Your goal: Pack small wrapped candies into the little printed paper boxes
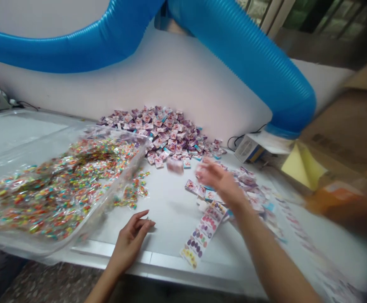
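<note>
My left hand (133, 239) rests near the table's front edge, its fingers loosely bent and apart with nothing visible in them. Reaching over the table, my right hand (214, 174) is blurred; its fingers look outstretched and empty. To its left, a small printed box (175, 166) is smeared by motion and apart from the hand. Behind it lies a large heap of similar small boxes (167, 130). Under my right forearm is a printed strip of coloured ovals (204, 233), with more small boxes (192, 187) beside it.
A clear plastic tray (85, 225) on the left holds many small packets of coloured pieces (72, 181). Several loose packets (133, 189) lie beside it. A blue ribbed hose (246, 54) hangs above. Cardboard (347, 130) and yellow paper (303, 166) stand at right.
</note>
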A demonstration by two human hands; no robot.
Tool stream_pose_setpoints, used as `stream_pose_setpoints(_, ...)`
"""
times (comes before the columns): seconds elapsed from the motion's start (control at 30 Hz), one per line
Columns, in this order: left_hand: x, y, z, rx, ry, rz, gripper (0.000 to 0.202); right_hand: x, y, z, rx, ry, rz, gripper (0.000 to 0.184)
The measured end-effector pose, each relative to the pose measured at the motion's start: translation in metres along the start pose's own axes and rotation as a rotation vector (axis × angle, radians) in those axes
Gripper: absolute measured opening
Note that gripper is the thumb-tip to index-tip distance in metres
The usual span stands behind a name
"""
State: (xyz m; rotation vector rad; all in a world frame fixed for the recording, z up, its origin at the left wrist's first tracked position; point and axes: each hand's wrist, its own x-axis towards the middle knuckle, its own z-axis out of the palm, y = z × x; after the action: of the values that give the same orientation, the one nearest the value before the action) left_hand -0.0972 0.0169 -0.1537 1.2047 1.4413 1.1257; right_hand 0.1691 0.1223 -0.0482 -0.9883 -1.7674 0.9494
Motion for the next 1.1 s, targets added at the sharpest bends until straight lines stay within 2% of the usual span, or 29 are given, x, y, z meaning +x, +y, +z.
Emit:
stream_pose_setpoints(0.03,0.0,0.0,0.0,0.006,0.0,-0.005,0.048,0.005,0.005,-0.03,0.02,0.203,-0.048,0.047)
stream_pose_setpoints(0.07,0.001,-0.001,-0.001,0.012,0.0,-0.006,0.048,0.005,0.014,-0.062,-0.028,0.353,-0.072,0.053)
stream_pose_setpoints(0.1,0.001,-0.001,-0.001,0.015,0.003,-0.003,0.048,-0.001,0.026,-0.096,-0.161,0.44,-0.034,0.058)
stream_pose_setpoints(0.13,0.002,-0.002,-0.001,0.02,0.009,0.001,0.048,-0.013,0.039,-0.129,-0.374,0.469,0.08,0.06)
stream_pose_setpoints(0.17,0.003,-0.003,-0.001,0.029,0.013,0.002,0.049,-0.029,0.053,-0.161,-0.615,0.41,0.264,0.06)
stream_pose_setpoints(0.23,0.006,-0.005,0.0,0.062,0.021,0.0,0.05,-0.074,0.079,-0.214,-0.756,0.432,0.452,0.059)
stream_pose_setpoints(0.3,0.01,-0.008,0.002,0.108,0.032,0.005,0.05,-0.121,0.1,-0.246,-0.833,0.442,0.58,0.053)
stream_pose_setpoints(0.37,0.013,-0.011,0.003,0.155,0.039,0.017,0.049,-0.162,0.116,-0.259,-0.876,0.431,0.676,0.047)
stream_pose_setpoints(0.43,0.014,-0.014,0.004,0.185,0.048,0.027,0.048,-0.19,0.127,-0.259,-0.897,0.409,0.736,0.043)
stream_pose_setpoints(0.5,0.012,-0.017,0.004,0.198,0.056,0.025,0.047,-0.204,0.135,-0.256,-0.911,0.393,0.753,0.041)
stream_pose_setpoints(0.63,0.01,-0.02,0.002,0.183,0.071,0.019,0.046,-0.204,0.131,-0.259,-0.94,0.399,0.737,0.044)
stream_pose_setpoints(0.73,0.012,-0.014,0.0,0.158,0.054,0.007,0.046,-0.19,0.095,-0.267,-0.962,0.46,0.691,0.047)
stream_pose_setpoints(0.83,0.012,0.01,0.002,0.133,0.06,-0.018,0.048,-0.173,0.025,-0.254,-1.01,0.586,0.528,0.043)
stream_pose_setpoints(0.9,0.007,0.038,0.01,0.141,0.071,-0.01,0.047,-0.161,-0.029,-0.224,-1.035,0.583,0.358,0.041)
stream_pose_setpoints(0.97,-0.003,0.071,0.026,0.165,0.082,0.094,0.043,-0.146,-0.075,-0.178,-0.949,0.486,0.193,0.041)
stream_pose_setpoints(1.03,-0.015,0.102,0.046,0.178,-0.008,0.248,0.047,-0.129,-0.101,-0.122,-0.783,0.241,0.026,0.032)
stream_pose_setpoints(1.1,-0.027,0.121,0.066,0.127,-0.181,0.313,0.071,-0.112,-0.104,-0.069,-0.602,0.047,-0.059,0.029)
